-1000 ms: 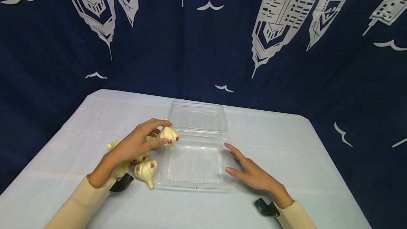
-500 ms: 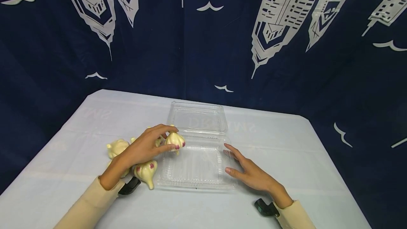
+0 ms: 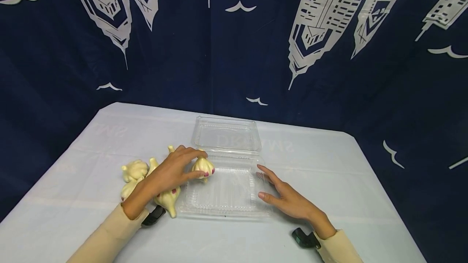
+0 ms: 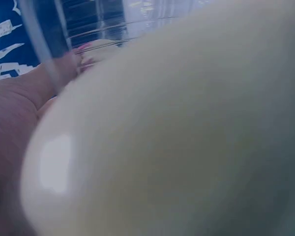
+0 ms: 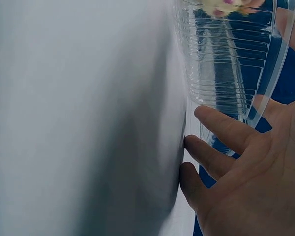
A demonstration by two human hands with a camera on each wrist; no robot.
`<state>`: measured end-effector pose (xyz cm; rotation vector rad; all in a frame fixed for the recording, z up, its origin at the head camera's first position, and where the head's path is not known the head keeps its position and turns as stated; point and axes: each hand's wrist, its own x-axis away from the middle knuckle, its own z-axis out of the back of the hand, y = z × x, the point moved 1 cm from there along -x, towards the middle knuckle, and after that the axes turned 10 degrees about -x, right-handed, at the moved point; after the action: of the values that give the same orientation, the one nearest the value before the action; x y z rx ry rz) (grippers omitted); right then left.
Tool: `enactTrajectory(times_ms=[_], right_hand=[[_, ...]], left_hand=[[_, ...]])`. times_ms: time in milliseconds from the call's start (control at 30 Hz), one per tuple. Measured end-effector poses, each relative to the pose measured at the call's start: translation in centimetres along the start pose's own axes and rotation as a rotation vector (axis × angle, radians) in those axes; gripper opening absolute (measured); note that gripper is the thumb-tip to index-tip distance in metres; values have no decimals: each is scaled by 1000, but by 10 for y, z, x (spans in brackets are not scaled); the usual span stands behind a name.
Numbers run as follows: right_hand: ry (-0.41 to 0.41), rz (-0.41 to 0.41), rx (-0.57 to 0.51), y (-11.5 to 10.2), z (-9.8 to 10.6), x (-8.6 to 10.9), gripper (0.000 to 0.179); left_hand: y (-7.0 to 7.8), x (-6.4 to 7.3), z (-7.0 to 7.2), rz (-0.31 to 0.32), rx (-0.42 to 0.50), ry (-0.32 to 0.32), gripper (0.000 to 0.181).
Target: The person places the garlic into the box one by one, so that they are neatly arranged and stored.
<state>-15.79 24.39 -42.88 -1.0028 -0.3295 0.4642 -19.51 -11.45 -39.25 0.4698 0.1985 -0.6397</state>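
Observation:
My left hand (image 3: 168, 173) pinches a pale garlic bulb (image 3: 204, 169) with purple marks, over the left part of a clear plastic container (image 3: 223, 192). In the right wrist view, the garlic (image 5: 231, 7) appears through the container's ribbed wall. My right hand (image 3: 292, 201) lies at the container's right side with its fingers spread; in the right wrist view thumb and fingers are around the right wall, and exact contact is unclear. More garlic bulbs (image 3: 135, 170) lie left of the container, partly behind the left forearm. A blurred pale bulb (image 4: 162, 142) fills most of the left wrist view.
The container's lid (image 3: 226, 135) lies folded back behind its base. A white cloth (image 3: 329, 165) covers the table. Behind stands a dark blue curtain (image 3: 204, 72) with white buildings on it. Each wrist carries a black device (image 3: 305, 238).
My left hand has moved right and slightly toward me, bringing the garlic bulb from the container's left edge farther over the base. More bulbs behind the forearm show now. My right hand stays still.

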Motion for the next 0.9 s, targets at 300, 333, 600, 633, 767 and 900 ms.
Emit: enactTrajectory(times_ms=[300,333,600,633,767,900], right_hand=[[-4,6,-4,-1,0,-1,75],[-4,5,-4,-1,0,-1,75],[0,-5,-3,-2,0,0,75],[0,-5,-4,-2,0,0,75],[0,-2,-4,-1,0,0,75],[1,-6,1,0,-1,0,75]], left_hand=[[0,-1,-9,-26,-145,65,47],[0,-1,-9,-23,-155,69,46],[2,-1,-9,5,-182,62,42],[3,-1,-9,6,-177,60,42],[3,-1,-8,9,-156,51,41],[3,0,-7,8,-139,54,41]])
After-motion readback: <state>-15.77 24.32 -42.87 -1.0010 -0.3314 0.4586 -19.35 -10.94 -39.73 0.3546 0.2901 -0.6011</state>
